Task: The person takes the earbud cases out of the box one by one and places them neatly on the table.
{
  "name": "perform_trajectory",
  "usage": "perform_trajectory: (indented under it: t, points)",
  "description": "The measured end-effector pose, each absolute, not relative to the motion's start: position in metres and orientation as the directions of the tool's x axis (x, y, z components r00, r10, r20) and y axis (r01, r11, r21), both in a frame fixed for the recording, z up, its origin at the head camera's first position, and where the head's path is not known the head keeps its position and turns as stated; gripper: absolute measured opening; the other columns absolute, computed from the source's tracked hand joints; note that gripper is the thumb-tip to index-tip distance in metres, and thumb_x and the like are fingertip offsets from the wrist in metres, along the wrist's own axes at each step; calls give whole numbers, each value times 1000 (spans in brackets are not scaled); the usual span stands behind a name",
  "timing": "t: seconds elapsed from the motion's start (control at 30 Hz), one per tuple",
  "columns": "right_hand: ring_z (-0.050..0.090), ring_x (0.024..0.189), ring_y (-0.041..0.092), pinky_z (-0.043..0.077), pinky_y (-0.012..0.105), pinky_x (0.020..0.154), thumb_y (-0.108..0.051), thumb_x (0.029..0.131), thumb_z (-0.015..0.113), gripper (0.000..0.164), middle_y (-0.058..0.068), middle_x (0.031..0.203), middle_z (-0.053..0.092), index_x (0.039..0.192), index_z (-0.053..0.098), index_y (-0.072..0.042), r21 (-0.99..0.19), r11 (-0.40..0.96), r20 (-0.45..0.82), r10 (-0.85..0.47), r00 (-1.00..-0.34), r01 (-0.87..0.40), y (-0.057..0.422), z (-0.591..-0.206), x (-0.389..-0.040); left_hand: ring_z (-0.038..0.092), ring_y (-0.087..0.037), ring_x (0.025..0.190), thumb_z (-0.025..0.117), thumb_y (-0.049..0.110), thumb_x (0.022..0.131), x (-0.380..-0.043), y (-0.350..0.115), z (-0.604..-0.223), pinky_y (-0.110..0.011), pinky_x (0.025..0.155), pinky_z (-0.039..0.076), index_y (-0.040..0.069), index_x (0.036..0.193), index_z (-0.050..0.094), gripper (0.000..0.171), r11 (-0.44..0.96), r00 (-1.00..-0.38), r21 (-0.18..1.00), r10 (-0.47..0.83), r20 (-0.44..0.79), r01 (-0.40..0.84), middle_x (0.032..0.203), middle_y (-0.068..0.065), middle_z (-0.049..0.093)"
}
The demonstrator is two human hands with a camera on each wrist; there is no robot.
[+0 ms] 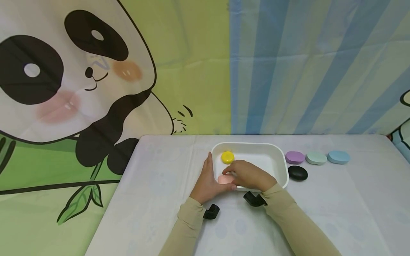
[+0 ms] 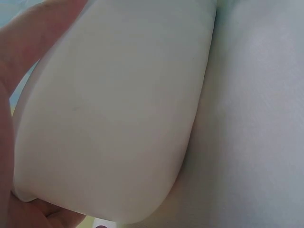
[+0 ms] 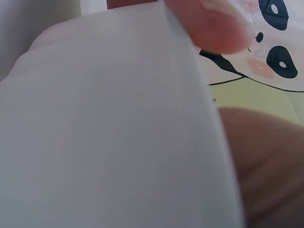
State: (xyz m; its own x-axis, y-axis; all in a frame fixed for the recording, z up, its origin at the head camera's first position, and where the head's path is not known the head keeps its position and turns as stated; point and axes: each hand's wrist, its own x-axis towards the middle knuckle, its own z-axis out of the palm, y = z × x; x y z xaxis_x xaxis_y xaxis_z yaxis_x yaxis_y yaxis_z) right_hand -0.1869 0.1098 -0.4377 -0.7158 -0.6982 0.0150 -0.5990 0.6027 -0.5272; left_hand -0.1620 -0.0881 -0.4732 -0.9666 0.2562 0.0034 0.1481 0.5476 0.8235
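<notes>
A white tray with rounded corners stands on the table. At its front left corner my left hand grips the wall, fingers along the left side and thumb toward the front rim. The left wrist view shows the tray's outer wall filling the space beside that hand. My right hand reaches over the front rim and pinches a smooth pink oval piece low in the front left corner, its fingertips partly covering it. Behind it in the tray lies a yellow round piece.
Right of the tray, a purple oval piece, a pale green one and a light blue one form a row. A black oval piece lies in front of the purple one. A panda-print cloth hangs behind the table.
</notes>
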Motion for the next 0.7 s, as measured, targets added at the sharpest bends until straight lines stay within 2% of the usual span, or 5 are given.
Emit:
perform_trajectory:
  t: [0.2,0.43,0.57,0.7]
  points:
    - [64,98,23,50,42,92,11,83,65,34,2,104,73,111,76,-4,-542,548,42,-740,-671,-638,109,-436,-189,17,-26,151,91,56,65,-162,-88,-473,-47,118,27,12,162,-5,143,545,-966,825,257,4,148,168,-9,8]
    - [60,81,16,51,31,81,-5,96,66,12,-3,87,70,98,77,-11,-643,465,40,-773,-633,-608,102,-436,-193,15,-27,152,90,59,64,-161,-87,-472,-47,119,25,11,162,-4,144,541,-967,830,255,-7,137,168,-10,8]
    - [58,79,13,51,29,79,-10,97,66,14,-9,86,69,99,78,-17,-672,467,14,-768,-640,-575,102,-438,-195,15,-26,152,90,60,63,-162,-87,-472,-47,119,24,11,162,-3,145,536,-967,833,253,-4,136,168,-10,8]
    - [56,73,13,46,25,73,-11,99,64,19,-6,76,64,90,75,-23,-672,484,-9,-762,-647,-560,101,-440,-195,15,-26,152,90,61,62,-162,-87,-473,-46,119,24,10,162,-2,145,539,-968,831,251,-3,137,168,-9,9]
